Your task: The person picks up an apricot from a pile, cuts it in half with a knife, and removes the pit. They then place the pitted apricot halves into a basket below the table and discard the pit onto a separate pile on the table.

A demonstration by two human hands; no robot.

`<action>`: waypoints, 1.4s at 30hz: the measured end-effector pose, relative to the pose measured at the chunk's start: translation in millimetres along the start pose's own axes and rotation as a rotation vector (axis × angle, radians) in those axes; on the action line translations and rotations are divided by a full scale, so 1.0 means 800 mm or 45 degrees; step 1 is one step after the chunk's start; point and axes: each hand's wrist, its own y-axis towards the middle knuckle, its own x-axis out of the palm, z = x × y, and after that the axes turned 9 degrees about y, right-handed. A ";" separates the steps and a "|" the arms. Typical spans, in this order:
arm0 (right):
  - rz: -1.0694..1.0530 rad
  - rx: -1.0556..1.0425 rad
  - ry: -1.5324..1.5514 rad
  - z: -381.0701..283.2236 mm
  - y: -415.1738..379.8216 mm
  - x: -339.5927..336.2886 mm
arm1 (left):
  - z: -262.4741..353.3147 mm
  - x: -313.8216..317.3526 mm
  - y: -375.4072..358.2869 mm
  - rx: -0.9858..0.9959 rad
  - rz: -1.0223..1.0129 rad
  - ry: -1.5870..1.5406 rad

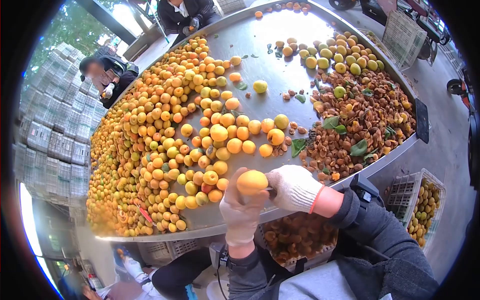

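Note:
My left hand (pixel 240 207), in a pale glove, holds a yellow-orange apricot (pixel 252 182) upright between thumb and fingers, just over the near table edge. Close against the fruit's right side is my right hand (pixel 292 187), in a white knitted glove with an orange cuff. Its fingers are closed, and a small grey metal tool (pixel 271 192) shows at their tips, mostly hidden by the glove. Whole apricots (pixel 165 125) cover the left of the metal table (pixel 272 65). Brown apricot pits (pixel 360 120) with some leaves lie heaped at the right.
Greenish apricots (pixel 345 52) sit beyond the pits. Below the near edge, a crate (pixel 300 237) holds orange-brown fruit pieces; another crate (pixel 415 200) of apricots stands at right. Co-workers (pixel 112 75) sit around the table. A red-handled tool (pixel 145 214) lies on the fruit. Stacked crates (pixel 55 125) rise at left.

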 end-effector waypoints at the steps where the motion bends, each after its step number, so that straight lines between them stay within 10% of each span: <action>1: -0.043 0.002 0.003 0.001 0.001 0.000 | 0.002 -0.003 0.002 -0.001 0.000 0.001; 3: -0.032 -0.013 0.036 0.007 0.006 0.009 | 0.005 -0.006 0.007 0.376 0.040 0.668; 11: 0.129 -0.038 0.063 -0.006 0.009 0.031 | 0.001 0.004 0.003 0.258 0.225 0.245; 22: -0.544 -0.004 0.849 0.013 0.013 0.022 | -0.006 -0.014 0.008 0.199 0.048 0.173; 36: 0.138 -0.040 0.197 0.002 -0.001 0.014 | -0.011 0.013 0.013 -0.083 -0.081 -0.738; 40: 0.132 -0.095 0.156 0.007 0.001 0.016 | -0.022 0.003 0.012 -0.224 -0.210 -0.742; 42: 0.046 -0.050 0.114 0.010 0.003 0.010 | -0.022 0.002 0.009 0.064 -0.137 0.044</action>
